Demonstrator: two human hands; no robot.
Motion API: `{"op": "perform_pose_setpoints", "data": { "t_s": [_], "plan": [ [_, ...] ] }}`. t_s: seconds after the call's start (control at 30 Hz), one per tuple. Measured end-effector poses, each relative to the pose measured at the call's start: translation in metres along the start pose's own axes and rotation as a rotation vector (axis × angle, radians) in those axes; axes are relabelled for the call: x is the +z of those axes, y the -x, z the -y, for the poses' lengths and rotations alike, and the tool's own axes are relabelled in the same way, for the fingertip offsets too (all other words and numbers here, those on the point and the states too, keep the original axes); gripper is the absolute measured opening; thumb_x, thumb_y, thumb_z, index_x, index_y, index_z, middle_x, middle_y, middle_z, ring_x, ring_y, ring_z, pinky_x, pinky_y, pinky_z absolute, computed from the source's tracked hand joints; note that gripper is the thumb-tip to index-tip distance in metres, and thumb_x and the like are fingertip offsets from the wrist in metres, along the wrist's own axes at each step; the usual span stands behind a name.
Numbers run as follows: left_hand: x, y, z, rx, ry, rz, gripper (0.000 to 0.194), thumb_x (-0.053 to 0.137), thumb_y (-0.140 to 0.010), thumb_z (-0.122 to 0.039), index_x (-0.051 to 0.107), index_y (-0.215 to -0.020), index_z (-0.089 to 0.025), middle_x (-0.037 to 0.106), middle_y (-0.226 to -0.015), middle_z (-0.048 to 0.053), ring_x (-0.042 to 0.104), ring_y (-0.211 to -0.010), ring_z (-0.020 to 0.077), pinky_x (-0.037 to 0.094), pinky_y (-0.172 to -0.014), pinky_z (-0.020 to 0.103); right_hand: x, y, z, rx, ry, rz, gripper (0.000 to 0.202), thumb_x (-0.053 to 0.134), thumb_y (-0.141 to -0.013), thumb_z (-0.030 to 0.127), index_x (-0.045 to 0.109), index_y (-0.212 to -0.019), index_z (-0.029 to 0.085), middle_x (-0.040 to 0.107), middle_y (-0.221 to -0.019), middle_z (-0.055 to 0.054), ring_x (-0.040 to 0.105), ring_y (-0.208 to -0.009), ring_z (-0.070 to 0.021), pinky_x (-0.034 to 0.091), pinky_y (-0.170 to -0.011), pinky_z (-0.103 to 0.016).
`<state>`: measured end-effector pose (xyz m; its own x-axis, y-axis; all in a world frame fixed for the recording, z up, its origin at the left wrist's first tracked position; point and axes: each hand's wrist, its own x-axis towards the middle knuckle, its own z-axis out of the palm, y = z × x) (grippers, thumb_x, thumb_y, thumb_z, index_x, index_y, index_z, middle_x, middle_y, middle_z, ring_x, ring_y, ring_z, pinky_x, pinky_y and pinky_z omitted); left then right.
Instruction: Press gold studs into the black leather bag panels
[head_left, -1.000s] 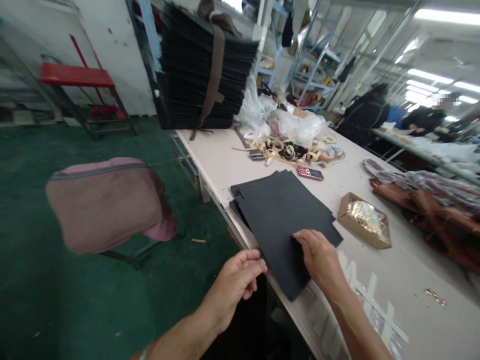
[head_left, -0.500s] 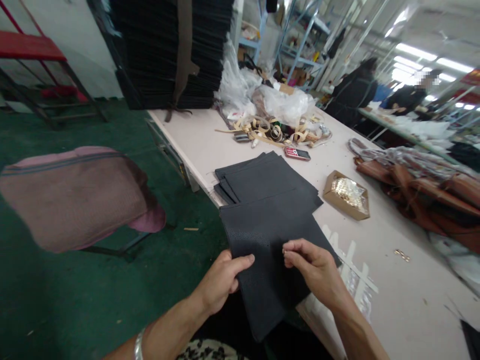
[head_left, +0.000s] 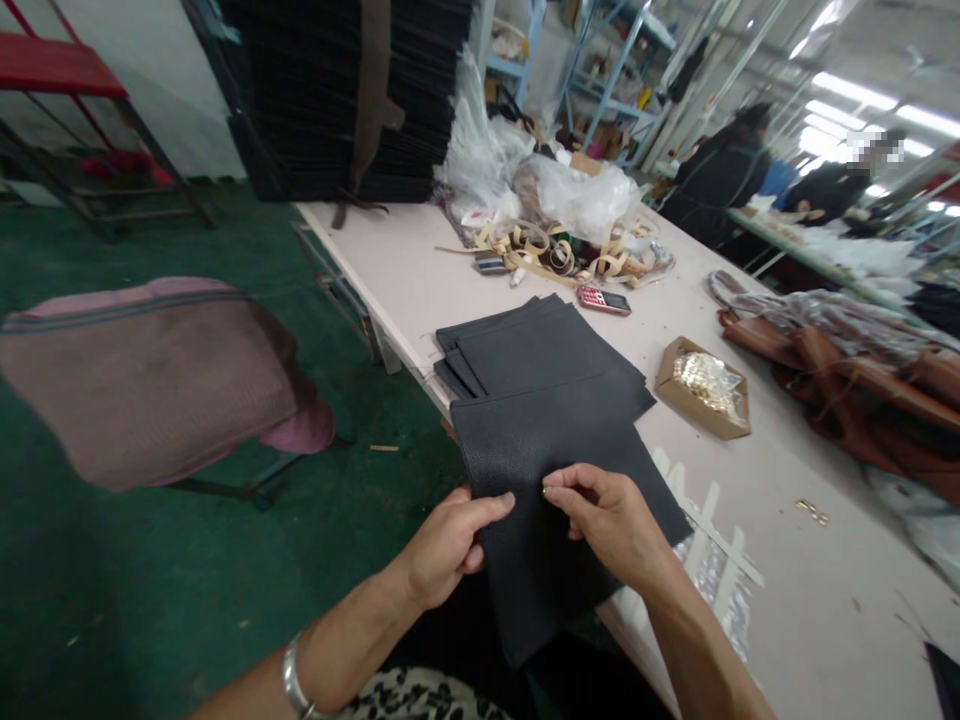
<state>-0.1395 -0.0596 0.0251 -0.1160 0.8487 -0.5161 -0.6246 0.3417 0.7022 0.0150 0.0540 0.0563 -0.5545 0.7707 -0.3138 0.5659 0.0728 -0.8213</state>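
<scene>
A black leather panel [head_left: 547,450] lies partly over a stack of similar black pieces [head_left: 532,345] and reaches past the table's near edge. My left hand [head_left: 454,545] grips its left edge, thumb on top and fingers underneath. Above the panel's middle, my right hand [head_left: 600,510] pinches a tiny gold-coloured metal piece [head_left: 545,492] between thumb and forefinger, at the leather surface. An open cardboard box [head_left: 701,388] of shiny gold parts stands to the right of the stack. Several loose gold pieces [head_left: 812,512] lie farther right.
Behind the stack are a red phone [head_left: 604,301], coiled strips [head_left: 559,255] and plastic bags [head_left: 585,200]. Brown leather items [head_left: 847,380] lie at the right, white strips [head_left: 705,520] beside the panel. A cloth-covered chair [head_left: 157,385] stands left. Two people are in the background.
My right hand has moved left across the panel with the small metal piece, closer to my left thumb. My left hand keeps its grip. The view has shifted slightly.
</scene>
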Motion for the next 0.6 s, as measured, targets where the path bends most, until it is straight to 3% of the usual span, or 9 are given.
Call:
{"op": "perform_pose_setpoints", "data": {
  "t_s": [0.27,0.6],
  "plan": [
    [0.002,0.001,0.005,0.027,-0.014,-0.002,0.031,0.070,-0.071,-0.043,0.058,-0.067,-0.014,0.044,-0.046,-0.007,0.028,-0.034,0.0020,0.014,-0.035,0.017,-0.001,-0.004,0.003,0.043,-0.054,-0.006,0.021,0.064,-0.080,0.037,0.065,-0.086,0.018,0.053,-0.058,0.006,0.049,-0.044,-0.0068,0.044,-0.042,-0.019],
    [0.000,-0.005,0.004,0.054,-0.081,0.029,0.028,0.072,-0.070,-0.038,0.064,-0.077,-0.013,0.050,-0.055,-0.004,0.030,-0.039,0.0026,0.012,-0.038,0.017,-0.010,-0.014,0.002,0.116,-0.094,0.041,0.029,0.073,-0.072,0.041,0.054,-0.075,0.019,0.048,-0.043,0.009,0.046,-0.034,-0.0071,0.042,-0.034,-0.017]
  ]
}}
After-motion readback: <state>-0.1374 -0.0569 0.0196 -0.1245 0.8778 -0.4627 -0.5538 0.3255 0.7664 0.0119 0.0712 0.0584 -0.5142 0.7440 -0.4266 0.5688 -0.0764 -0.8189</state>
